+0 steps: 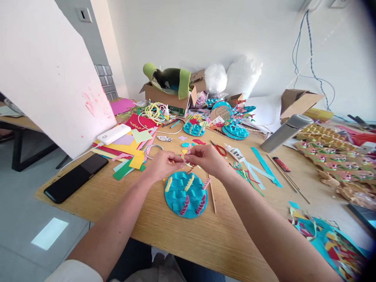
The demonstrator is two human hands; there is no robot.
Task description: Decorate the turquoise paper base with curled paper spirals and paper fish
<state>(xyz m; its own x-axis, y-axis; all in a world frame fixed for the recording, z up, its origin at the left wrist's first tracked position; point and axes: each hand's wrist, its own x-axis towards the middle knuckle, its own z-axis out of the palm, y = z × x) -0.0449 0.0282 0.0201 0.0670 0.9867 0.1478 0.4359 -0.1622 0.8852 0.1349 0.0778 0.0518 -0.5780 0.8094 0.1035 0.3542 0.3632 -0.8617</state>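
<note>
My left hand (164,164) and my right hand (205,158) meet fingertip to fingertip above the table. Both are closed in a pinch around something small and pale, too hidden to name. Just below them lies a round blue disc (176,203) with a woven, wavy surface. Yellow curled strips (189,183) and purple curled strips (201,204) stick up from it, and a pink curled strip (206,183) leans at its right edge. Small paper cutouts (199,141) lie beyond my hands. A thin wooden stick (212,197) rests right of the disc.
Left are a black phone (76,177), a white power bank (114,134) and coloured paper (129,152). Right are red-handled scissors (219,149), a glue bottle (235,152), a grey thermos (286,133) and a paper-scrap pile (337,246). Finished-looking blue crafts (235,131) and a cardboard box (164,98) stand behind.
</note>
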